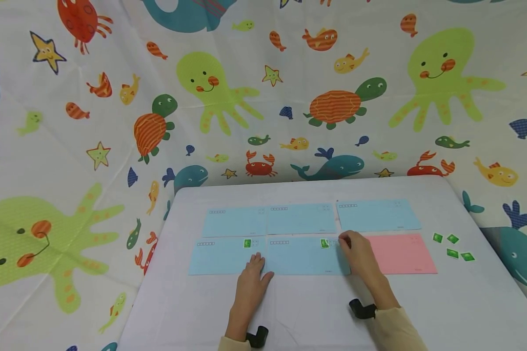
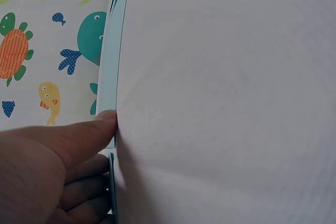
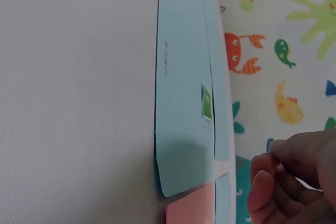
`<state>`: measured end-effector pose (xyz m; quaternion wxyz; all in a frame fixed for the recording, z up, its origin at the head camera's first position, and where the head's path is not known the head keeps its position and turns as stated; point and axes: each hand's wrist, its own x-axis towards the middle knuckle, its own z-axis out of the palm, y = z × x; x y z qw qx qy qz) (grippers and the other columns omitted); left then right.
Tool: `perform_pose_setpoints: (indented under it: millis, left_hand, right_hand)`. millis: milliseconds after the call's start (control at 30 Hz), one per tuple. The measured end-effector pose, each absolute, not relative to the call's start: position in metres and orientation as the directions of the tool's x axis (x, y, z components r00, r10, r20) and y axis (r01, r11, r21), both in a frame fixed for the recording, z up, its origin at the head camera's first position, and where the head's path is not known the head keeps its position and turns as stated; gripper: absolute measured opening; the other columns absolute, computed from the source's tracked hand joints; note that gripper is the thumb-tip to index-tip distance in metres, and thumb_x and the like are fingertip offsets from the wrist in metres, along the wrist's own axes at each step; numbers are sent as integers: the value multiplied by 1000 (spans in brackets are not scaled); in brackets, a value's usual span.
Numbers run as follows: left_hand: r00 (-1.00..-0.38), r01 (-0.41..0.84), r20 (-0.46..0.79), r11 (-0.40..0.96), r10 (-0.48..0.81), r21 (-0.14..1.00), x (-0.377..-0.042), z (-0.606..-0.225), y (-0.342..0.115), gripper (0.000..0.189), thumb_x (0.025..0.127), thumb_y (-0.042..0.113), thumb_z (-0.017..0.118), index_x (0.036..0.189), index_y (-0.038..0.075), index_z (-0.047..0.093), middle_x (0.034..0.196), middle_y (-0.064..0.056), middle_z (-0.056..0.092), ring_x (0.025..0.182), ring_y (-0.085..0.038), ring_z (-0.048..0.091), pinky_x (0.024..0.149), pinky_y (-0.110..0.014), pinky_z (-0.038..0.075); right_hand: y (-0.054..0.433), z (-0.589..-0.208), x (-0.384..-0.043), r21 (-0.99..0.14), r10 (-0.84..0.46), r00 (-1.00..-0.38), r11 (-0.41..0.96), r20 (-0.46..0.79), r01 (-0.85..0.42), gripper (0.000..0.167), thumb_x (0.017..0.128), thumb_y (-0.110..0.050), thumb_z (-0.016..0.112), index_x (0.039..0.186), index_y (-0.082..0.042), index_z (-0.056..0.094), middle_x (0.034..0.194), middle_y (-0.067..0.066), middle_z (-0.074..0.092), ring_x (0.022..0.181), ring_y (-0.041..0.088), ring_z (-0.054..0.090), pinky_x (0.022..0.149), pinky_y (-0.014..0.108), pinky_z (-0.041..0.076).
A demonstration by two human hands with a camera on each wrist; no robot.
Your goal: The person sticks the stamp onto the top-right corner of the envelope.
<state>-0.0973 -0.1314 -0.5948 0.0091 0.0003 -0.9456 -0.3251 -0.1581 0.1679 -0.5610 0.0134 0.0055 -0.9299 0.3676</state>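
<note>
Blue envelopes lie in two rows on the white table, with a pink envelope (image 1: 404, 253) at the front right. A green stamp (image 1: 247, 243) sits on the front left blue envelope (image 1: 221, 258), another stamp (image 1: 324, 243) on the front middle blue envelope (image 1: 298, 258). My left hand (image 1: 250, 287) rests across the neighbouring lower corners of these two, its fingers extended and thumb at the middle one's edge. My right hand (image 1: 360, 253) is over the middle envelope's right end, beside its stamp. Its fingers (image 3: 262, 187) are loosely bent, with nothing visible between them.
Several loose green stamps (image 1: 452, 253) lie right of the pink envelope. The back row holds three blue envelopes, one of them at the right (image 1: 377, 217). A curtain (image 1: 290, 58) printed with sea animals hangs behind the table (image 1: 307, 312).
</note>
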Motion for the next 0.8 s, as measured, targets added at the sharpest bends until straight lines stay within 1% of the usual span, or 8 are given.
perform_pose_setpoints:
  millis: [133,333,400,567,800]
  left_hand:
    - [-1000,6,17,785,-6,619,-97,-594,-131,50,90,20,74,130,-8,62,145,-25,54,138,-44,48,110,-61,42]
    - [-1000,6,17,787,-5,617,-98,-596,-132,50,90,20,74,130,-8,62,145,-25,53,139,-43,47,110,-60,41]
    - [-1000,6,17,786,-5,618,-98,-597,-132,51,90,20,74,131,-8,61,145,-25,53,139,-43,47,111,-60,41]
    - [-1000,9,23,785,-7,619,-97,-598,-132,51,90,20,74,131,-8,61,145,-25,53,139,-43,47,111,-59,41]
    - [-1000,12,29,788,-7,616,-96,-597,-131,50,90,20,74,130,-8,62,145,-25,54,138,-44,48,110,-60,42]
  right_hand:
    - [174,-555,-155,-685,18,-999,728,51,-22,18,99,-9,60,107,5,67,95,16,70,81,22,63,66,29,52]
    - [186,-549,-150,-692,44,-994,721,98,-36,19,99,-8,59,108,6,67,99,19,69,86,26,64,70,34,53]
    - [190,-549,-148,-690,55,-991,723,122,-45,19,99,-9,59,108,6,67,98,19,69,85,25,63,69,31,53]
    - [199,-550,-143,-679,86,-976,731,199,-74,16,98,-8,60,105,4,68,92,16,68,78,21,58,62,22,48]
    - [214,-549,-134,-659,120,-960,748,254,-81,14,96,-5,61,104,4,69,90,14,68,77,19,56,61,21,46]
